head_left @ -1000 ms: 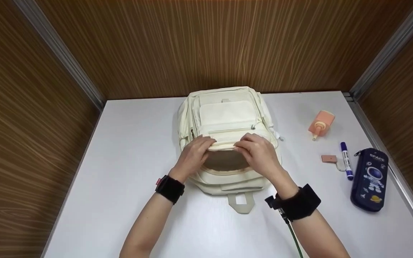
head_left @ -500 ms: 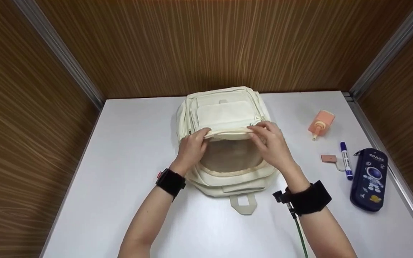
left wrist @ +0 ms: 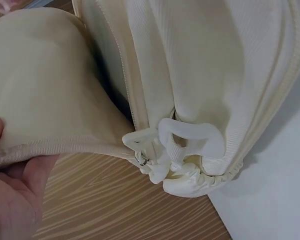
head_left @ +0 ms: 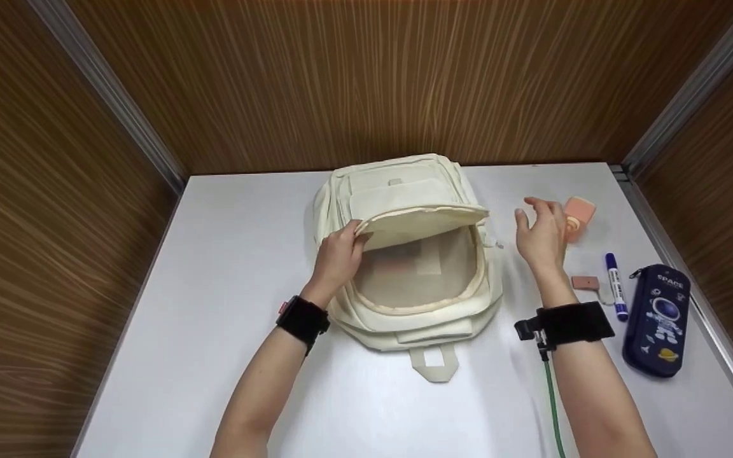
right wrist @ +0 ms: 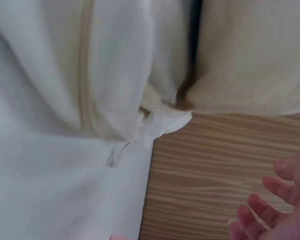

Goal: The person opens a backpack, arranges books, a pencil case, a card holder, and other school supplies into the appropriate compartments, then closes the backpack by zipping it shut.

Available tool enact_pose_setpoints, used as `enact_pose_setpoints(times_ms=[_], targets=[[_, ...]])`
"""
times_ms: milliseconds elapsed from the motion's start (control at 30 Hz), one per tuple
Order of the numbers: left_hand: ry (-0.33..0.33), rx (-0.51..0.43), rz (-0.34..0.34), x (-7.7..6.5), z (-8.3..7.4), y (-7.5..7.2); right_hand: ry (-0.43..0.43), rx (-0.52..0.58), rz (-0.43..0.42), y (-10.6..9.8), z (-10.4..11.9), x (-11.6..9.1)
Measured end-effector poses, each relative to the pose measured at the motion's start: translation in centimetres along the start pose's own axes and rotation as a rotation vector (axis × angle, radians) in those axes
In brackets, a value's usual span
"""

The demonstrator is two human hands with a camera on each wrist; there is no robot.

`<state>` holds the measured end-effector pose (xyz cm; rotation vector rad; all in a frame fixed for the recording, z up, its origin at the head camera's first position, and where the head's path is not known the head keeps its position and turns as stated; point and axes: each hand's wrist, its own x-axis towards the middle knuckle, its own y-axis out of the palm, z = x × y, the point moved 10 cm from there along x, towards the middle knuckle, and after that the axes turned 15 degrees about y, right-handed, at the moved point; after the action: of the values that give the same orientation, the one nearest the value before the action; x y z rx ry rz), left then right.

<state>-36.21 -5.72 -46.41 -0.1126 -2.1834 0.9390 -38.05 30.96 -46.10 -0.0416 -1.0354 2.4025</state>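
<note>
While our left hand [head_left: 336, 259] pinches the raised flap [head_left: 427, 224] of the bag [head_left: 398, 198] on the table [head_left: 233, 286], our right hand [head_left: 543, 236] is empty, fingers loose, by the bottle [head_left: 579, 211]. We judge this the opening step; the next likely calls for a steady flap.

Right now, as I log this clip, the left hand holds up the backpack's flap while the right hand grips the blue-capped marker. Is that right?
Not quite: the right hand grips nothing. The head view shows the blue-capped marker lying on the table. The left hand does hold up the backpack's flap.
</note>
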Motion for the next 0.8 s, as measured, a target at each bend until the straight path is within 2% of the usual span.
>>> enact_pose_setpoints(times_ms=[200,400,633,700,800], targets=[[-0.094,-0.070,0.014,0.1,1.2,0.3,0.170,-0.196,0.048,0.6,-5.6,3.0],[-0.181,-0.086,0.029,0.3,1.5,-0.1,0.270,-0.288,0.141,1.2,-9.3,4.5],[-0.263,-0.191,0.026,0.2,1.8,-0.5,0.268,-0.321,0.363,2.0,-11.2,4.9],[-0.287,-0.211,0.017,0.2,2.1,-0.7,0.255,-0.308,0.372,2.0,-11.3,4.9],[-0.302,-0.206,-0.017,0.6,2.5,-1.4,0.221,-0.300,0.320,1.7,-10.9,5.2]])
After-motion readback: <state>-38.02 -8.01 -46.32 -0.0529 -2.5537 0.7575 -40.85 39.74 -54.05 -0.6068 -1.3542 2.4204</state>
